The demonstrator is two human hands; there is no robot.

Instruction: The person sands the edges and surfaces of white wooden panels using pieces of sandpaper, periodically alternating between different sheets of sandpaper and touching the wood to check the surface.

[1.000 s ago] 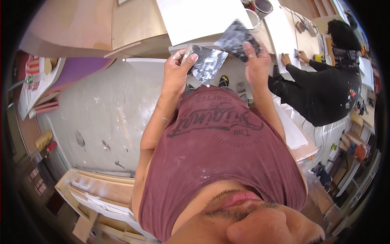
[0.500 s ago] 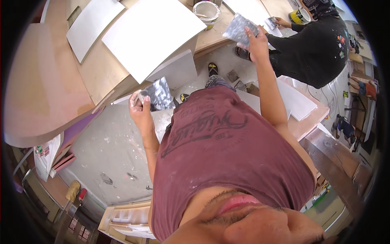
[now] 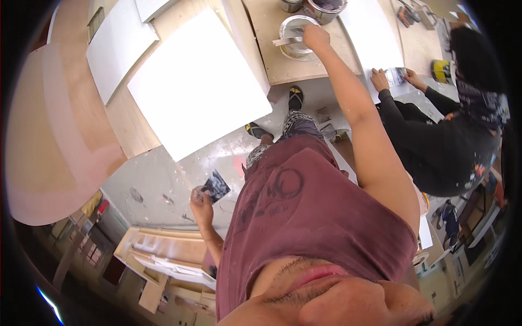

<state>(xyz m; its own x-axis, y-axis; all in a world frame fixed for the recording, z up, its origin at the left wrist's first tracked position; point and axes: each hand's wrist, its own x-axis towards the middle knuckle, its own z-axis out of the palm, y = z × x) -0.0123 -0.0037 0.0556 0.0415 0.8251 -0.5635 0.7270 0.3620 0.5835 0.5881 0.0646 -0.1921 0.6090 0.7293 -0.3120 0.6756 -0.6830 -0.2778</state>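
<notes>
My left hand point(image 3: 202, 203) hangs low beside my body, its fingers closed on a flat metal putty spreader point(image 3: 217, 187) with grey and white smears. My right hand point(image 3: 316, 38) reaches forward over an open white bucket point(image 3: 284, 50) on the wooden table. Its fingers are closed, and the flat spreader seen in it earlier is mostly hidden inside the bucket. A flat stick point(image 3: 286, 41) lies across the bucket's rim, close to my fingertips. In front of me, to the left of the bucket, lies a large white panel point(image 3: 198, 87).
More white panels point(image 3: 118, 46) lie on the wooden bench at left. A dark bucket point(image 3: 326, 7) stands behind the white one. At right a co-worker in black point(image 3: 435, 146) holds a spreader point(image 3: 394, 76) over a long white panel point(image 3: 371, 32). A cordless drill point(image 3: 406, 14) lies beyond.
My right hand has moved forward and left, from holding its spreader in the air to the bucket. My left hand has dropped lower with its spreader. The co-worker now leans over the panel.
</notes>
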